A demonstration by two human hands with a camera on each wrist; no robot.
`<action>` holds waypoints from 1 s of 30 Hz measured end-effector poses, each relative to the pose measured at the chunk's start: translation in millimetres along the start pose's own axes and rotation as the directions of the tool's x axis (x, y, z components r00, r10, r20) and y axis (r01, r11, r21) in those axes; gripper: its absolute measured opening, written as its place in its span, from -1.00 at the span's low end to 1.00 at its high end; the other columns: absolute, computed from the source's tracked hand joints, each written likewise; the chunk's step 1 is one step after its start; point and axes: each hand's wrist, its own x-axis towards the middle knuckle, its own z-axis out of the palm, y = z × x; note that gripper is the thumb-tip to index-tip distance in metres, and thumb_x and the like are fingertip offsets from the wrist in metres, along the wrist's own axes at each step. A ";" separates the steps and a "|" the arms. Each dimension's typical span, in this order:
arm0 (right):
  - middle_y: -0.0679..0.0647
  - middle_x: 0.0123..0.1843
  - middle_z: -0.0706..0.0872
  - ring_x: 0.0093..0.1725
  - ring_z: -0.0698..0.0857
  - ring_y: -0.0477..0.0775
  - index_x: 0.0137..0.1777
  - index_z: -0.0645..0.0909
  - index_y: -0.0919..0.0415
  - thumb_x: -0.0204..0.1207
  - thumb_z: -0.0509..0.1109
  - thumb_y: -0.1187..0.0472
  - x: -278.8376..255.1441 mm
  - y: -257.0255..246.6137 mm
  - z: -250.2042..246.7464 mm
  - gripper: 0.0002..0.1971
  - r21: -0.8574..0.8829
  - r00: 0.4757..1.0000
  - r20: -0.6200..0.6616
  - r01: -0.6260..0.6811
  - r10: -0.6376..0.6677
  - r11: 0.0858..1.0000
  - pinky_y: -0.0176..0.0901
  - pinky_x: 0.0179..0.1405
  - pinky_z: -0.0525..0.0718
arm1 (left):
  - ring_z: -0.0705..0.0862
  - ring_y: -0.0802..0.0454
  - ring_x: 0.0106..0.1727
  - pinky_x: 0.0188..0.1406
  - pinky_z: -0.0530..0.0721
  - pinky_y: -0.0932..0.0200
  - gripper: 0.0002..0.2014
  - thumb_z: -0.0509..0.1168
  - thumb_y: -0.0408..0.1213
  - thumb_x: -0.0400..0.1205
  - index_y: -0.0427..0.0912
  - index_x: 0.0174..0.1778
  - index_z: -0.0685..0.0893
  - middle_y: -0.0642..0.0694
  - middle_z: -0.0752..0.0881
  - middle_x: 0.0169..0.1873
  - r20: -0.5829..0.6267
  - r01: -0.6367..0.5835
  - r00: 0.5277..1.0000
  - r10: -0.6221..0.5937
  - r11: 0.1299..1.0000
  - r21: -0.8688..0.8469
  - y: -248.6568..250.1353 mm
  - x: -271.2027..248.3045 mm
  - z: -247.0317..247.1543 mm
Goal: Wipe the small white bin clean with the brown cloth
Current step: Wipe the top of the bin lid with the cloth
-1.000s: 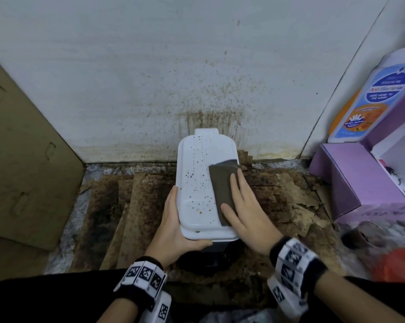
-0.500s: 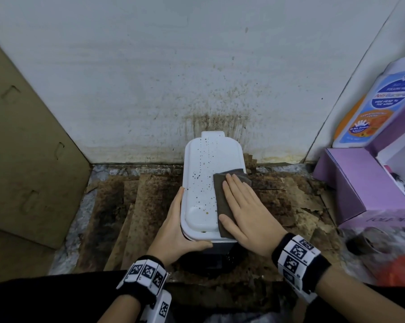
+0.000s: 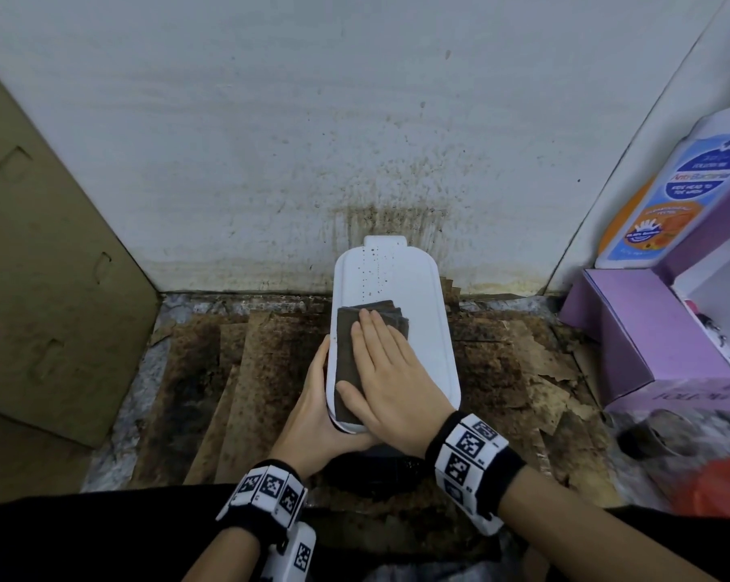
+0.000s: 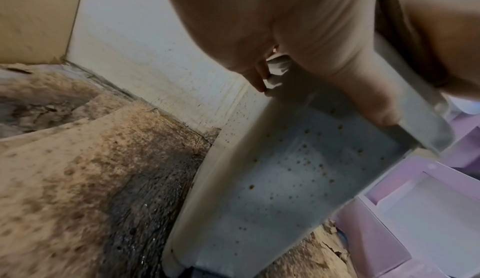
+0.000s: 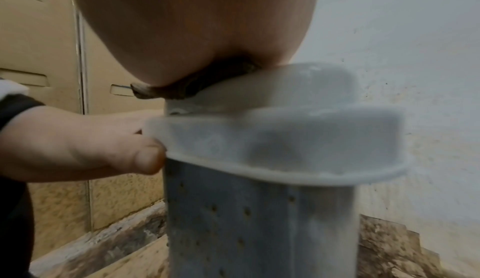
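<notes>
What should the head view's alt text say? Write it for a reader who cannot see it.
A right hand presses a brown cloth flat on the lid of a white bin while the left hand grips its near left edge. Brown specks dot the lid's far end and the wall behind; stained cardboard covers the floor.

The only wording that can be partly read stands on the label of the white bottle (image 3: 674, 191) at the right edge of the head view: "Anti-Bacterial" in orange letters across a white band. The small white lines on the blue oval below it are too blurred to make out, as is the print in the orange patch. The purple box (image 3: 632, 329) carries faint mirrored lettering on its lower flap, unreadable. The wristbands (image 3: 468, 451) bear black-and-white square code markers, without letters.
</notes>
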 end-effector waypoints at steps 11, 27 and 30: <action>0.19 0.81 -0.16 0.79 -0.20 0.07 0.78 -0.12 0.30 0.77 -0.18 -0.29 -55.0 61.1 -12.6 -0.21 -0.059 0.999 0.044 -0.003 0.006 0.998 0.07 0.77 0.00 | 0.26 0.24 0.69 0.59 0.44 -0.21 0.39 0.78 0.02 0.20 0.30 0.73 -0.11 0.31 0.22 0.69 -0.011 0.010 1.000 -0.010 1.000 -0.005 0.2 0.2 -0.1; 0.37 0.77 0.07 0.78 0.04 0.28 0.73 0.09 0.43 0.75 -0.09 -0.15 17.7 -16.0 2.7 -0.25 0.008 1.000 0.004 0.023 -0.023 1.000 0.21 0.73 0.12 | 0.37 0.27 0.63 0.50 0.58 -0.13 0.35 0.77 -0.07 0.22 0.44 0.69 -0.10 0.36 0.29 0.65 0.004 0.070 0.998 -0.070 0.993 -0.092 -5.5 -3.2 -3.1; 0.35 0.78 0.04 0.79 0.01 0.25 0.74 0.07 0.41 0.75 -0.09 -0.17 14.8 -16.0 1.4 -0.24 0.019 1.000 0.008 0.022 -0.022 1.000 0.19 0.75 0.08 | 0.35 0.37 0.61 0.53 0.53 0.10 0.36 0.77 -0.07 0.23 0.47 0.67 -0.15 0.40 0.26 0.64 0.025 0.079 0.997 -0.077 0.994 -0.074 -2.4 -5.2 -1.8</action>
